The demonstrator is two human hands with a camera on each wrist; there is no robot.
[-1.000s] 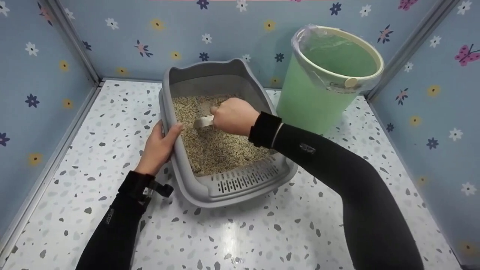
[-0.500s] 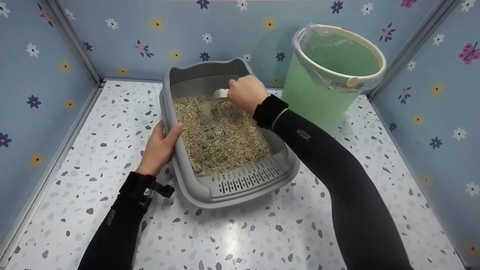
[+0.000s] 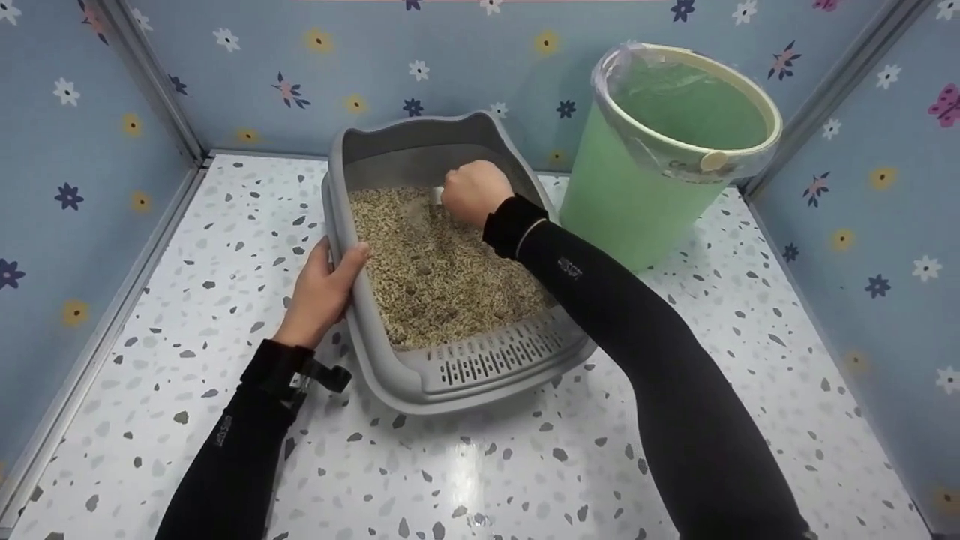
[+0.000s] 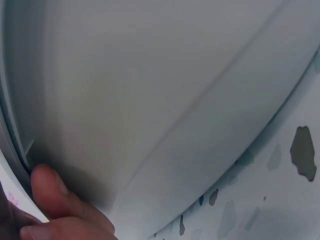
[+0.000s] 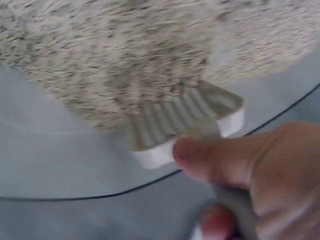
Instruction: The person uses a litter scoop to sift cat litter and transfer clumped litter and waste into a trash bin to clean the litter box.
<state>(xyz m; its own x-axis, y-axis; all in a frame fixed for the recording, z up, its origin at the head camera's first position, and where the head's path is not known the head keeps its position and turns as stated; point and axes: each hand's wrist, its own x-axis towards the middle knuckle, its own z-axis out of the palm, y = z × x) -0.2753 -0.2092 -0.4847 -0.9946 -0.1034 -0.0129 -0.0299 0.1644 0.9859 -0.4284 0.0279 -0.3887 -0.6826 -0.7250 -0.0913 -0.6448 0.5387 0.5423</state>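
A grey litter box (image 3: 358, 319) stands on the speckled floor, holding tan granular litter (image 3: 457, 289) with darker clumps. My left hand (image 3: 319, 296) grips its left rim, thumb on top; in the left wrist view some fingers (image 4: 65, 207) lie against the outer wall below the rim. Over the box's far part, my right hand (image 3: 476, 193) holds a pale slotted litter scoop (image 5: 175, 120) by its handle. The scoop's front edge is in the litter near the inner wall, as the right wrist view shows, somewhat blurred. In the head view the hand hides most of the scoop.
Right behind the box stands a green bin (image 3: 637, 180) with a clear plastic liner over its cream rim. Flowered blue panels (image 3: 480, 60) enclose the floor (image 3: 465, 480) at the back and both sides. A slotted ledge (image 3: 502, 360) forms the box's near end.
My right hand has moved with the litter scoop from the middle of the litter toward the back, then slightly left and lower. The left hand has stayed on the rim.
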